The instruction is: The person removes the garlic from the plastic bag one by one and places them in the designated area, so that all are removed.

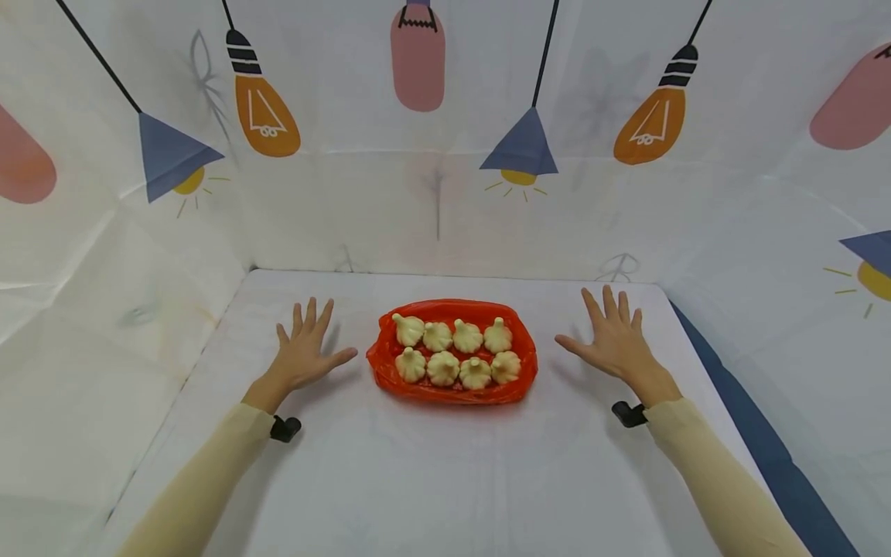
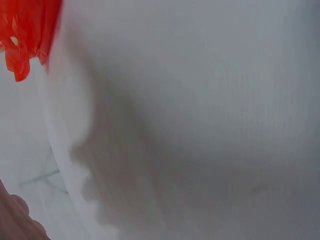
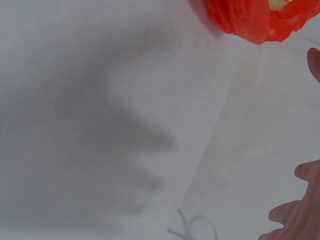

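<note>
In the head view, several pale garlic bulbs point(image 1: 442, 369) lie in two rows inside a tray lined with red plastic point(image 1: 445, 397), mid-table. To its left, my left hand point(image 1: 306, 352) is spread over the table with fingers straight, its thumb pointing at the tray. On the other side my right hand point(image 1: 616, 340) is spread the same way, thumb toward the tray. Both hands hold nothing and stand apart from the tray. The left wrist view catches a corner of the red plastic point(image 2: 30, 30) at upper left; the right wrist view has the red plastic point(image 3: 255, 20) at the top.
A white-covered table point(image 1: 445, 480) lies under both hands, and their shadows fall on it. Behind it rises a white sheet point(image 1: 334, 201) printed with lamps and bulbs, which also hangs along both sides. Dark blue cloth point(image 1: 759, 433) shows beyond the right edge.
</note>
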